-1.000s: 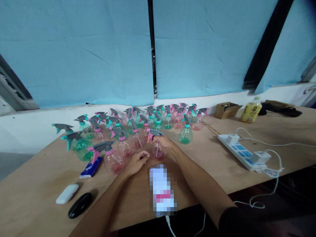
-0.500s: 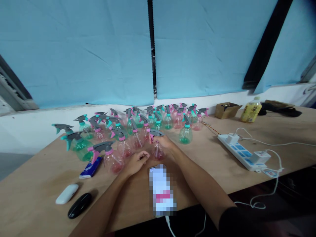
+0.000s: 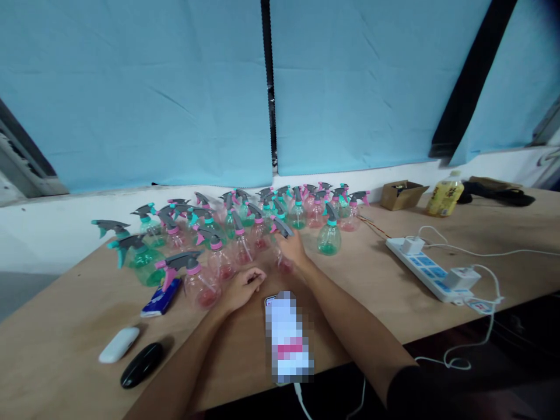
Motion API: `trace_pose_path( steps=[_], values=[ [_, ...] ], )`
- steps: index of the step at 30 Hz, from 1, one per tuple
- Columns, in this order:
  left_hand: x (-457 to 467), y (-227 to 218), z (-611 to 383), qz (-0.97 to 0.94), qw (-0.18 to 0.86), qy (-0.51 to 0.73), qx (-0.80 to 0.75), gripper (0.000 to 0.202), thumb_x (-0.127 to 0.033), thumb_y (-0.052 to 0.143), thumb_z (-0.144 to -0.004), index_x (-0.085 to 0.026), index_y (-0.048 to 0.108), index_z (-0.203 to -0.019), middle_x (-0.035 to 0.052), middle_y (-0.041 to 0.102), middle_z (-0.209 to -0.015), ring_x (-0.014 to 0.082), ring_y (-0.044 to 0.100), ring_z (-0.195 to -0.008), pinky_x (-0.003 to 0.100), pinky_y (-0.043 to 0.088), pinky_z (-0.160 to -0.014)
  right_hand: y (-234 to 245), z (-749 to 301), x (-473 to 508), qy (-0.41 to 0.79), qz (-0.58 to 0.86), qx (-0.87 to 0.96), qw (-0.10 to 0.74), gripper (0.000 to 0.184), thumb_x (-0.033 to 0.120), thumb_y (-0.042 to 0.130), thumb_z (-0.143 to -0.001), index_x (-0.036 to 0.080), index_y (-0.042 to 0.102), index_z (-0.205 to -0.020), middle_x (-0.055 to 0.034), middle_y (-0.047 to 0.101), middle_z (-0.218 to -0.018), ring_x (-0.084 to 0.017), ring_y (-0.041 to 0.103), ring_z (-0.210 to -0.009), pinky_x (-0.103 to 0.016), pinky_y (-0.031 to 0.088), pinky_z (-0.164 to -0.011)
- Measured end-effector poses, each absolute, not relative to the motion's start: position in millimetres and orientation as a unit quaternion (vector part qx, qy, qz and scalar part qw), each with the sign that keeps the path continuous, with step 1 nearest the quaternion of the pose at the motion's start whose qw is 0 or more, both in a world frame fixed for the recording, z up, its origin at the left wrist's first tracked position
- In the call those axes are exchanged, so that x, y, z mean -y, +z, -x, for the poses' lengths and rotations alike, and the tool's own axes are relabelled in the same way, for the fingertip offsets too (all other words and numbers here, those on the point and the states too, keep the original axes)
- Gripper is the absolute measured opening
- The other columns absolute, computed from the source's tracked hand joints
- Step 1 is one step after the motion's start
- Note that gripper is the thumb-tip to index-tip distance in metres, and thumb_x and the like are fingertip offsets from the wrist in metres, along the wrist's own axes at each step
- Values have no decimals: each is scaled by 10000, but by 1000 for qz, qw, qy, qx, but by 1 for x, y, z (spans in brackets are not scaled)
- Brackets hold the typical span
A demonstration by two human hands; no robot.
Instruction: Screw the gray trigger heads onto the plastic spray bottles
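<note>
My right hand (image 3: 292,248) is closed around the neck of a clear spray bottle (image 3: 285,267) with a grey and pink trigger head and some reddish liquid low inside. Its fingers partly cover the bottle, whose head is tilted. On the table to its left lies my left hand (image 3: 247,286), fingers loosely curled in with nothing visible in them. Close beside that hand stands a pink-collared spray bottle (image 3: 202,289). Just in front of me, between my forearms, is a phone (image 3: 289,329) with a blurred screen and a white cable.
Many pink and green spray bottles crowd the table's back; one green bottle (image 3: 329,238) stands apart. A blue packet (image 3: 161,298), white case (image 3: 119,344) and black case (image 3: 142,365) lie left. Right are a power strip (image 3: 424,268), cardboard box (image 3: 402,197) and yellow-labelled bottle (image 3: 445,195).
My right hand has shifted slightly, and the spray bottle in it has turned and tilted, its head now pointing more downward to the right. My left hand has barely moved.
</note>
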State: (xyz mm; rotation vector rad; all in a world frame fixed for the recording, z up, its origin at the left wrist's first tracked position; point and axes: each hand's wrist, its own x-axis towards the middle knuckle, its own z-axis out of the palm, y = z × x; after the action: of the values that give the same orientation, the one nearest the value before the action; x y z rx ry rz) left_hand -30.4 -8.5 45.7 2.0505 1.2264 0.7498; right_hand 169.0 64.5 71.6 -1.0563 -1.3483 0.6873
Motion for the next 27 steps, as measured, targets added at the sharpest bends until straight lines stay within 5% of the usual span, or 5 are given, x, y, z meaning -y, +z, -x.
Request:
trace_pose_path(
  steps=[10, 16, 27],
  values=[
    [14, 55, 27, -777, 309, 275, -475, 360, -503, 474, -902, -194, 658, -904, -13, 601, -663, 165, 559, -668, 267, 398, -658, 59, -203, -77, 29, 570, 513, 641, 495, 329, 493, -863, 195, 387, -1328, -116, 629, -1064, -250, 600, -914, -350, 450, -795],
    [11, 49, 29, -783, 304, 280, -466, 369, -510, 470, -901, -191, 655, -915, -6, 604, -677, 169, 566, -684, 267, 406, -664, 40, -211, -87, -69, 549, 558, 618, 575, 256, 540, -765, 109, 381, -1298, -171, 545, -1150, -302, 517, -1088, -459, 391, -967],
    [12, 51, 28, -775, 316, 281, -469, 390, -539, 476, -888, -191, 652, -892, -11, 591, -654, 164, 553, -666, 262, 403, -651, 28, -209, -94, -79, 573, 551, 602, 477, 265, 486, -810, 120, 384, -1253, -176, 512, -1167, -321, 450, -1153, -511, 355, -985]
  ],
)
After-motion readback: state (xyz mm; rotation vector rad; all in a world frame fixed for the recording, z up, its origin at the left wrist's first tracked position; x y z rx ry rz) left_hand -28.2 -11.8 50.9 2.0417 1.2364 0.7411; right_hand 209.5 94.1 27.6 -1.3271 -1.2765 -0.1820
